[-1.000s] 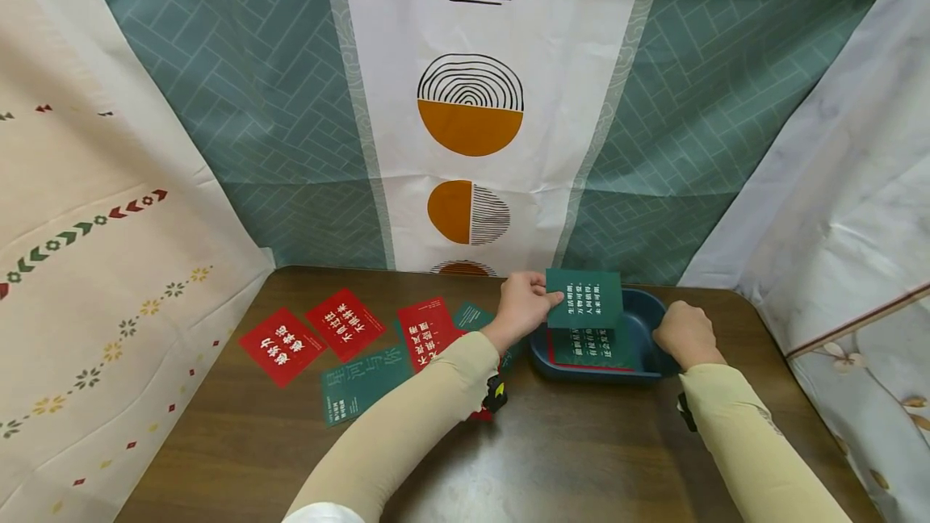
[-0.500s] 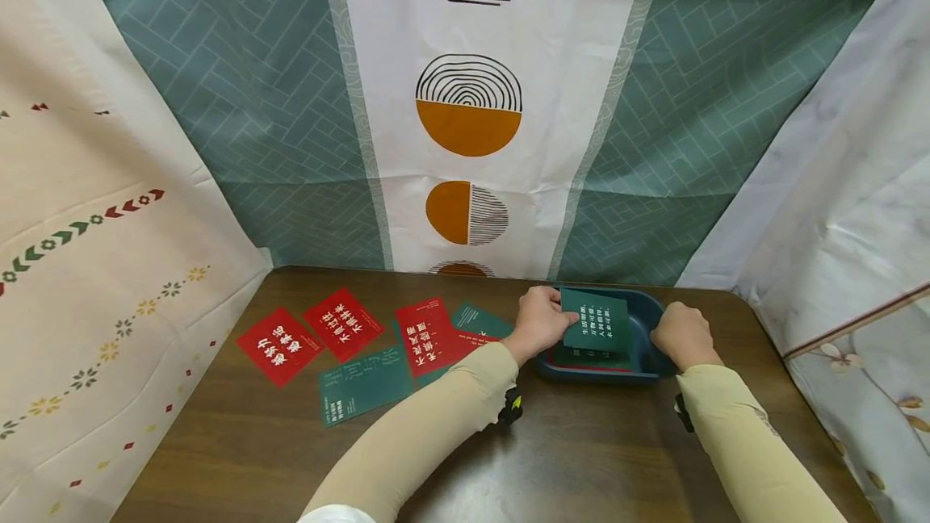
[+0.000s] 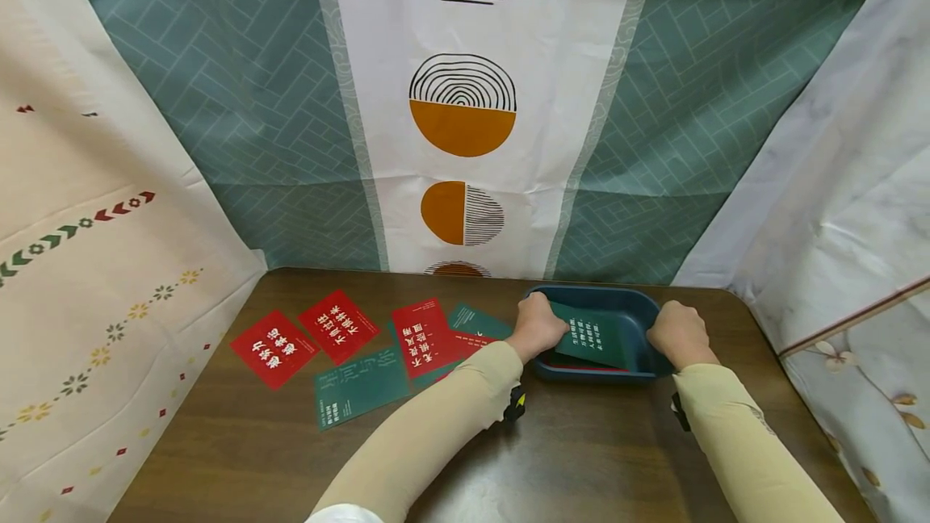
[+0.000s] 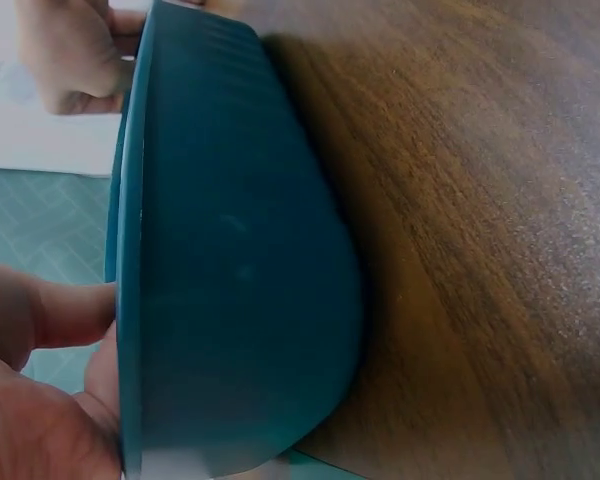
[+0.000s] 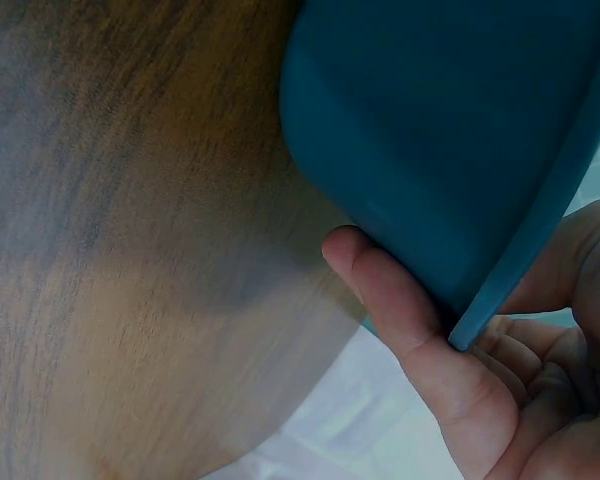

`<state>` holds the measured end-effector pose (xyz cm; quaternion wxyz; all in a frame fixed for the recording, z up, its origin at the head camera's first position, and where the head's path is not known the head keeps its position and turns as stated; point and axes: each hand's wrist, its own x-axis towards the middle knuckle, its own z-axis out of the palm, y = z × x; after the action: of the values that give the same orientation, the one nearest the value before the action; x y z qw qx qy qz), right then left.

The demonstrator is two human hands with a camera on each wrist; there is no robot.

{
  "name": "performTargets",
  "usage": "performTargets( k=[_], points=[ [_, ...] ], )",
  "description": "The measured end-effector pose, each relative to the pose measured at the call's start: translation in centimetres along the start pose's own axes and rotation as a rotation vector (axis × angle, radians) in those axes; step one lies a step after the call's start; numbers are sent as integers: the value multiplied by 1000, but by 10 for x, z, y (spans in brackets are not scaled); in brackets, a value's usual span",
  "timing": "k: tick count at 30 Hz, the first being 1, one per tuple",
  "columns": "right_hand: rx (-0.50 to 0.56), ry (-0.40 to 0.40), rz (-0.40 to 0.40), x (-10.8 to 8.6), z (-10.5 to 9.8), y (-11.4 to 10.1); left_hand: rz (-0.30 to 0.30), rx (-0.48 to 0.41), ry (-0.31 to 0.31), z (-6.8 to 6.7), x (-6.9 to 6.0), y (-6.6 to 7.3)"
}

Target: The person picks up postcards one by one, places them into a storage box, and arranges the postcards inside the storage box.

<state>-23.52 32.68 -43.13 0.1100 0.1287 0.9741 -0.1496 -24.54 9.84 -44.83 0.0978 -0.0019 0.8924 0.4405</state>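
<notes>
A dark blue plastic tray (image 3: 596,377) stands at the back right of the table. Inside it, a green card (image 3: 597,335) with white writing lies over other cards, and a red edge shows beneath. My left hand (image 3: 539,326) is at the tray's left end and holds the card's left edge; its fingertips are hidden behind the tray wall in the left wrist view. At the opposite end my right hand (image 3: 680,335) grips the rim, with one finger (image 5: 390,300) against the outer wall and the others on the inner side.
Left of the tray lie two separate red cards (image 3: 274,349), a green card (image 3: 362,387) and an overlapping group of red and green cards (image 3: 424,336). Patterned cloth (image 3: 465,119) hangs behind the brown wooden table (image 3: 581,458) and at both sides.
My left hand has moved right and down, bringing the green card from above the tray down into it. The right hand has kept its grip on the rim.
</notes>
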Motion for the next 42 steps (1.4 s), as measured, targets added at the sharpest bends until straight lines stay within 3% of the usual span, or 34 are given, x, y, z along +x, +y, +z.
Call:
performTargets(
  k=[5,12,21,31,37,42],
  points=[
    [-1,0,-9,-1,-2,-3,-3,79,-18,-1,1,1],
    [-6,5,-7,0,-1,-6,-74,125,-48,0,1,3],
    [-2,2,-13,0,1,-6,-21,173,-121,-1,-1,1],
    [-7,1,-17,-1,1,-5,-41,218,-163,-4,-6,7],
    [-5,11,-31,-1,0,1,45,198,-167,-13,-10,12],
    [-3,5,-35,-2,0,1,156,160,-117,-37,-15,14]
  ],
)
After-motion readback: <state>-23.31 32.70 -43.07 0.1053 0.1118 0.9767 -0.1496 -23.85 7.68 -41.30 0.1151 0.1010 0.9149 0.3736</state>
